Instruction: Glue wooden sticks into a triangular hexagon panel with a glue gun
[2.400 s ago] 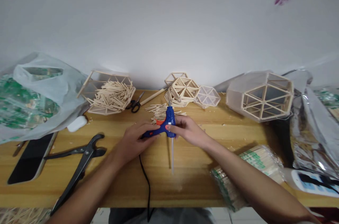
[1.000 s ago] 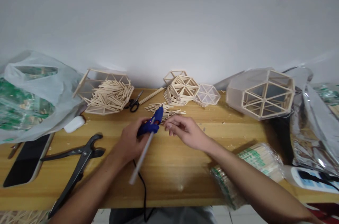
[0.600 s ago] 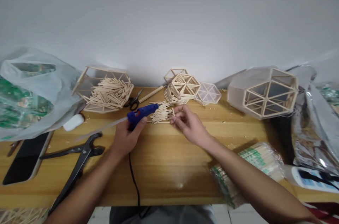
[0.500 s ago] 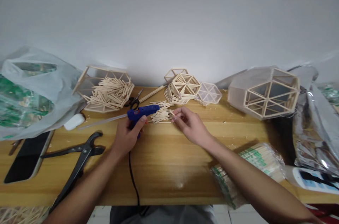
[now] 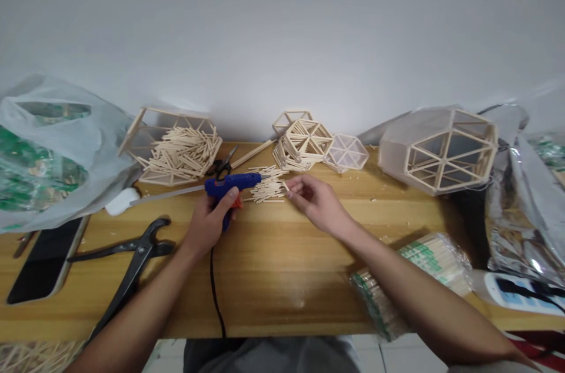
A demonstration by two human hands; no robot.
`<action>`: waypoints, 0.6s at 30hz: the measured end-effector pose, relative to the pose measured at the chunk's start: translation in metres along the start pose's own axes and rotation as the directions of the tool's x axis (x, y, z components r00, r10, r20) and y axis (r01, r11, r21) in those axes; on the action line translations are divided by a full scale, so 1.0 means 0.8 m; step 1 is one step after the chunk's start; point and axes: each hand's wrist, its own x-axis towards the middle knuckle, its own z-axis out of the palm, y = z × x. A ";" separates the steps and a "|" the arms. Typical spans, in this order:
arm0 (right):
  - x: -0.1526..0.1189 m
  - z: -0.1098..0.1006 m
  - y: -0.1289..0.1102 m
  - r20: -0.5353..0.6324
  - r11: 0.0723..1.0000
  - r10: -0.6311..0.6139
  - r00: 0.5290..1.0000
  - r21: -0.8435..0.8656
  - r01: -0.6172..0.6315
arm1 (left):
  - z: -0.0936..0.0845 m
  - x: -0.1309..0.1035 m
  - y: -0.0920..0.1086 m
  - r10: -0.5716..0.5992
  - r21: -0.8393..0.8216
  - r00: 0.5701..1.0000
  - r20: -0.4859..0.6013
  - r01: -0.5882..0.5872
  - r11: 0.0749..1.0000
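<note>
A blue hot glue gun (image 5: 229, 185) is gripped in my left hand (image 5: 209, 220), its nozzle pointing right over a small pile of short wooden sticks (image 5: 267, 187). From its rear sticks out a long, clear glue stick (image 5: 170, 193). My right hand (image 5: 315, 202) pinches a short wooden stick (image 5: 286, 186) at the right side of that pile, close to the nozzle. Behind the pile stands a stack of hexagonal stick frames (image 5: 304, 143), with a hexagonal panel covered in pale sheet (image 5: 346, 152) beside it.
At left lie pliers (image 5: 141, 249), a phone (image 5: 44, 261), a white case (image 5: 121, 201) and a plastic bag (image 5: 106, 126). Scissors (image 5: 223, 166) lie by a stick-filled frame (image 5: 145, 176). At right are a hexagonal lantern-like frame (image 5: 397, 152), packaged sticks (image 5: 435, 258) and a power strip (image 5: 489, 289).
My left hand has drawn the glue gun slightly to the left, away from the stick in my right hand. My right hand stays nearly in place.
</note>
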 end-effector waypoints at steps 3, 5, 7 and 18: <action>-0.001 -0.001 -0.002 0.019 0.999 -0.031 0.999 -0.010 0.031 | 0.000 0.000 0.001 -0.009 -0.024 1.000 0.000 0.009 1.000; -0.002 -0.003 -0.005 0.032 0.990 -0.078 0.996 -0.112 0.081 | 0.001 0.000 0.002 -0.014 -0.023 1.000 0.002 0.014 1.000; -0.002 -0.006 -0.008 0.051 0.959 -0.130 0.990 -0.246 0.139 | 0.001 0.000 0.003 -0.018 -0.024 1.000 0.002 0.018 1.000; 0.002 -0.017 -0.003 0.173 0.866 -0.062 0.983 -0.481 0.139 | 0.001 0.002 0.005 -0.037 -0.030 0.999 -0.017 0.036 0.999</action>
